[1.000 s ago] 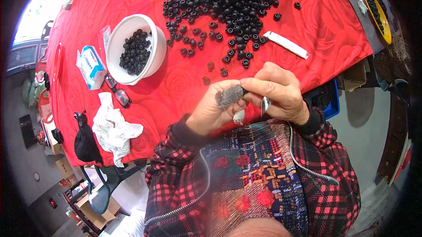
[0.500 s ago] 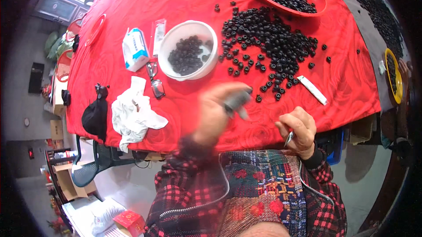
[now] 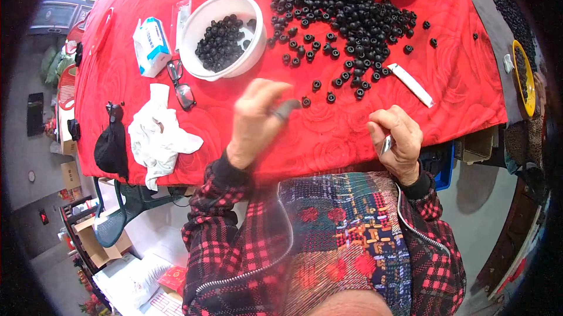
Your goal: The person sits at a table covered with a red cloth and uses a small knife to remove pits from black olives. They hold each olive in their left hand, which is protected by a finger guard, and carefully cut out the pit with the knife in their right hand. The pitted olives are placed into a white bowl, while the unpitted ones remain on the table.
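The left hand, blurred, is above the table near its front edge, with a grey cover at its thumb; whether it grips anything I cannot tell; the right hand, also by the front edge, has its fingers curled round a small shiny metal tool; black pieces lie heaped toward the far edge; more fill part of a white bowl left of them; a white packet lies near the right edge.
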Motion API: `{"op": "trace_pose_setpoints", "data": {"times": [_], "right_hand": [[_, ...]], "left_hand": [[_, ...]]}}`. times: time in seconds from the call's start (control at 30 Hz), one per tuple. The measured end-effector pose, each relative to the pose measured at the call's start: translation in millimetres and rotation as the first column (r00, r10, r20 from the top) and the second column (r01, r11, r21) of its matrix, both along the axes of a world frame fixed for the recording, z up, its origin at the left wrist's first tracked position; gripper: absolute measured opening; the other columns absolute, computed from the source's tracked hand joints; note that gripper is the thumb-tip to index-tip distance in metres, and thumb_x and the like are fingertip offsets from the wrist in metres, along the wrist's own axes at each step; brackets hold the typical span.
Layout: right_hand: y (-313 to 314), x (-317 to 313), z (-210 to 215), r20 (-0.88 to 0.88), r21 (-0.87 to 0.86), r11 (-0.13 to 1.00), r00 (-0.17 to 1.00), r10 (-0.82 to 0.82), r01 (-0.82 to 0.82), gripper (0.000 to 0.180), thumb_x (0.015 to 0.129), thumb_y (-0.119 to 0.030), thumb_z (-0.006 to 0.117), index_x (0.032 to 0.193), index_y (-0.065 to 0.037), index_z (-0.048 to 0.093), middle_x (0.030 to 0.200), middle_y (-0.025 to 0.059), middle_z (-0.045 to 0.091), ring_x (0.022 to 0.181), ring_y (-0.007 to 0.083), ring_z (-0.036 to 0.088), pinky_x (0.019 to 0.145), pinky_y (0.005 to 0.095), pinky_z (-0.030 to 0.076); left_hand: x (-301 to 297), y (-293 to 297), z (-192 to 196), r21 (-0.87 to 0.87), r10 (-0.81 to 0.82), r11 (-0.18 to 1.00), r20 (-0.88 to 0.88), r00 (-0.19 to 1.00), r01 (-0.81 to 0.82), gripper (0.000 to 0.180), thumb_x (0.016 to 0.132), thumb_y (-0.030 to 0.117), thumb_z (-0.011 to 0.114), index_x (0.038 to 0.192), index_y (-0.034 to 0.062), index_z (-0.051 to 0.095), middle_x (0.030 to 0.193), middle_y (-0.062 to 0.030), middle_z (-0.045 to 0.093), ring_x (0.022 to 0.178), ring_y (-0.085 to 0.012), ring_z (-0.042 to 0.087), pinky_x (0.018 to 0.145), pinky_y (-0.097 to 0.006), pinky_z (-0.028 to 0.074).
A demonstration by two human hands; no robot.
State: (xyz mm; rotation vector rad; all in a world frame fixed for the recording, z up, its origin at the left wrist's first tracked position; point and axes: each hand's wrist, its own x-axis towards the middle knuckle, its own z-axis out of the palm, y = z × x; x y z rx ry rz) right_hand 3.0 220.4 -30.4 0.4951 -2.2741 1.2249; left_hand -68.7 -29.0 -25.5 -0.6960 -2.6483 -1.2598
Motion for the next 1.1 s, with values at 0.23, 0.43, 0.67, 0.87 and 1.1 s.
{"op": "trace_pose_setpoints", "data": {"times": [0.23, 0.43, 0.67, 0.87, 1.1], "right_hand": [[-3.0, -2.7, -2.9, 0.022, -0.009, 0.999, 0.999, 0.032, -0.031, 0.024, 0.069, 0.005, 0.071, 0.089, -0.002, 0.059, 0.067, 0.0087, 0.053, 0.056, 0.0232, 0.052, 0.05, 0.0337, 0.04], [-6.1, -7.1, -1.5, 0.124, -0.097, 0.993, 0.989, 0.076, -0.065, 0.024, 0.073, 0.002, 0.071, 0.095, -0.002, 0.061, 0.069, 0.0087, 0.053, 0.056, 0.0218, 0.052, 0.051, 0.0321, 0.04], [-11.5, -10.4, 5.7, 0.243, -0.318, 0.913, 0.909, 0.338, -0.254, 0.031, 0.076, -0.004, 0.072, 0.107, -0.002, 0.065, 0.08, 0.0053, 0.057, 0.069, 0.0143, 0.054, 0.06, 0.0276, 0.042], [-11.0, -7.2, 1.2, 0.253, -0.322, 0.913, 0.907, 0.337, -0.25, 0.029, 0.074, -0.001, 0.073, 0.103, -0.003, 0.067, 0.083, 0.008, 0.06, 0.072, 0.0174, 0.058, 0.061, 0.0285, 0.045], [-15.8, -5.3, 2.9, 0.104, -0.281, 0.937, 0.965, 0.243, -0.206, 0.03, 0.071, 0.002, 0.074, 0.1, -0.003, 0.067, 0.076, 0.0079, 0.057, 0.067, 0.02, 0.058, 0.056, 0.0306, 0.045]], "left_hand": [[-23.1, 4.8, -31.9, -0.117, -0.303, 0.948, -0.053, 0.952, 0.295, 0.026, 0.076, 0.007, 0.073, 0.101, 0.0064, 0.067, 0.086, -0.0102, 0.06, 0.077, -0.0237, 0.061, 0.065, -0.032, 0.049], [-9.5, 19.7, -17.7, 0.252, -0.321, 0.932, 0.231, 0.919, 0.262, 0.021, 0.079, 0.004, 0.07, 0.099, 0.0022, 0.066, 0.088, -0.006, 0.064, 0.076, -0.0158, 0.062, 0.063, -0.028, 0.049], [18.8, 34.4, 1.4, 0.697, -0.603, 0.71, 0.676, 0.424, -0.101, 0.02, 0.087, 0.006, 0.063, 0.105, -0.0019, 0.064, 0.08, -0.0067, 0.067, 0.065, -0.0102, 0.062, 0.055, -0.022, 0.049], [20.9, 37.6, -13.4, 0.723, -0.699, 0.615, 0.685, 0.206, -0.315, 0.019, 0.091, 0.011, 0.057, 0.103, -0.0023, 0.063, 0.08, -0.0105, 0.066, 0.064, -0.0143, 0.063, 0.052, -0.025, 0.052], [25.5, 42.1, -12.9, 0.789, -0.755, 0.529, 0.605, 0.253, -0.311, 0.019, 0.091, 0.008, 0.058, 0.105, -0.0032, 0.062, 0.084, -0.0101, 0.065, 0.068, -0.0139, 0.062, 0.056, -0.024, 0.053]]}}
